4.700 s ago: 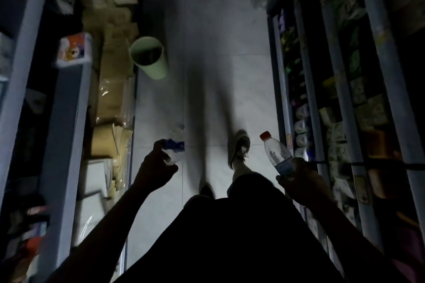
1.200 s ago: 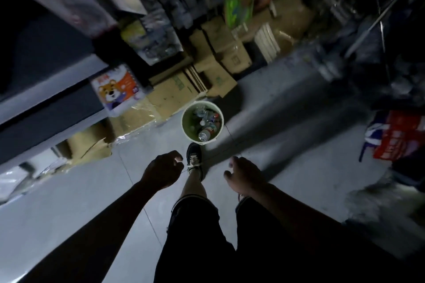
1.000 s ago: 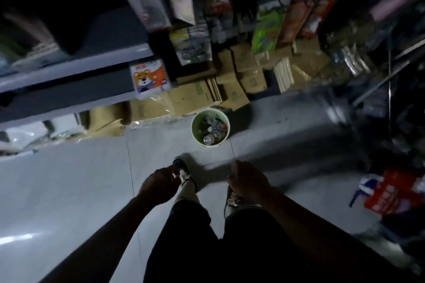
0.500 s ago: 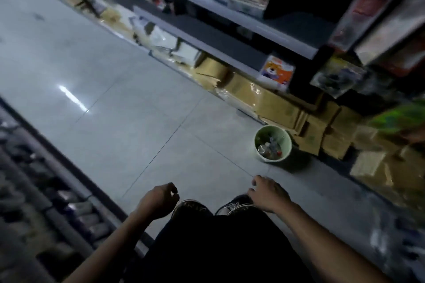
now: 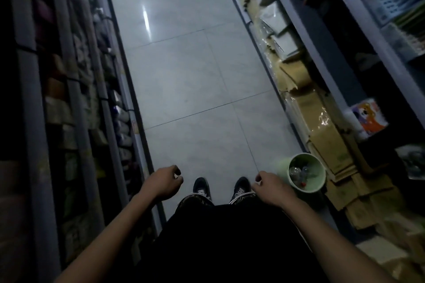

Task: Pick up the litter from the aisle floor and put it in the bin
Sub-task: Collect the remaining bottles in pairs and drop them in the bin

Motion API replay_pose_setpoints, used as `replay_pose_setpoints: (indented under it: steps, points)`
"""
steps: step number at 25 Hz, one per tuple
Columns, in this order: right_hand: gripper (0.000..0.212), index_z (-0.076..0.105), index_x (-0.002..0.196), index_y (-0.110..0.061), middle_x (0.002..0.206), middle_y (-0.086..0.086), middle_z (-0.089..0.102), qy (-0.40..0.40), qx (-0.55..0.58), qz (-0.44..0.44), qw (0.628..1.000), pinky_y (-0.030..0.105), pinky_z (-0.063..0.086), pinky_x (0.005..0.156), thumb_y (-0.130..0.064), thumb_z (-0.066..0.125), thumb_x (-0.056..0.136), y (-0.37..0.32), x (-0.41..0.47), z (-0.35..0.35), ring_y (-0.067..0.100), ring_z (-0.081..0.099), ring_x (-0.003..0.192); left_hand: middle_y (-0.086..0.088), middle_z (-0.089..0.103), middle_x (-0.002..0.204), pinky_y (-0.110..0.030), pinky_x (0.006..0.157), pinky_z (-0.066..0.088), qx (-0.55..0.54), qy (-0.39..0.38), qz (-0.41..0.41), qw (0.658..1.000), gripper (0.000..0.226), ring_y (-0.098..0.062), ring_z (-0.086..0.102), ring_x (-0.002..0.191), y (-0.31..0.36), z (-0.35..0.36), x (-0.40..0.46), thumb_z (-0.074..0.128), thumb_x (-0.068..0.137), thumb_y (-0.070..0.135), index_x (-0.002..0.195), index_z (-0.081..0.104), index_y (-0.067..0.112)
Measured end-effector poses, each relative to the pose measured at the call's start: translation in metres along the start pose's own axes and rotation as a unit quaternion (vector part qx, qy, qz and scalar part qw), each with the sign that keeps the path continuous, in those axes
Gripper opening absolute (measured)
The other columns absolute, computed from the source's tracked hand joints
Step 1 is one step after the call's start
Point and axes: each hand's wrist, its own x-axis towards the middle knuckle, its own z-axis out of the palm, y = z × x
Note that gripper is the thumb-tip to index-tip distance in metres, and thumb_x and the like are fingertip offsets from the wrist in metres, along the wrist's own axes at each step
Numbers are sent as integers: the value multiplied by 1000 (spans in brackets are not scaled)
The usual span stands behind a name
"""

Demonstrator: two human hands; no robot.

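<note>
Looking down the aisle floor [image 5: 184,71], you see no litter ahead of your fingers. Your left hand [image 5: 162,182] and right hand [image 5: 272,189] hang loosely curled, empty. Bottles already fill the bin [image 5: 307,173], just beyond your right fingertips; the job looks nearly done.

We have let go of both bottles: the one with the blue label that our left hand [image 5: 163,182] carried and the red-capped one from our right hand [image 5: 271,188] now lie inside the green bin [image 5: 307,172], and both hands hang loosely curled with nothing in them. We have also turned about, so the bin, earlier at 11 o'clock up the aisle, now sits at our 3 o'clock just beside the right hand.
</note>
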Motion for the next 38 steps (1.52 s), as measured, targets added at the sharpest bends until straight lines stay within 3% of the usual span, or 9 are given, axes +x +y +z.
replay_pose_setpoints:
  steps: [8, 12, 21, 28, 33, 38]
  points:
    - [46, 62, 127, -20, 127, 8, 68, -7, -47, -62, 997, 37, 49, 91, -51, 52, 94, 31, 41, -59, 29, 63, 115, 1, 72, 117, -34, 83, 52, -53, 21, -62, 996, 39, -19, 64, 101, 45, 9, 10, 49, 95, 46, 125, 62, 26]
    - [48, 61, 129, -21, 129, 7, 67, -9, -56, -97, 994, 38, 50, 92, -51, 51, 94, 31, 76, -96, 28, 62, 114, 3, 73, 113, -32, 78, 52, -88, 20, -104, 991, 36, -16, 65, 91, 61, 18, 8, 50, 94, 47, 122, 63, 28]
    - [49, 59, 133, -21, 124, 3, 68, 7, -106, -192, 976, 40, 53, 88, -51, 48, 96, -83, 173, -207, 25, 63, 109, 16, 64, 91, -27, 66, 47, -217, 40, -204, 954, 30, -1, 61, 80, 46, -6, 36, 53, 94, 48, 116, 65, 33]
    - [47, 60, 131, -22, 120, 1, 69, 11, -125, -163, 979, 39, 53, 86, -51, 49, 96, -177, 245, -289, 23, 63, 106, 13, 68, 95, -31, 78, 53, -255, 40, -195, 946, 29, -8, 64, 86, 22, -117, 141, 53, 93, 46, 115, 65, 31]
    - [43, 63, 126, -21, 118, 3, 71, 14, -112, -123, 986, 40, 55, 88, -50, 52, 95, -206, 290, -347, 23, 65, 103, 5, 72, 108, -36, 88, 55, -203, 36, -141, 968, 31, -18, 66, 97, 23, -234, 233, 53, 92, 45, 116, 65, 29]
    - [41, 64, 123, -20, 116, 3, 69, 31, -59, -79, 995, 42, 56, 89, -48, 53, 96, -216, 342, -405, 22, 65, 102, 6, 72, 105, -39, 86, 56, -152, 52, -87, 983, 34, -18, 66, 94, 40, -356, 334, 51, 93, 47, 118, 64, 29]
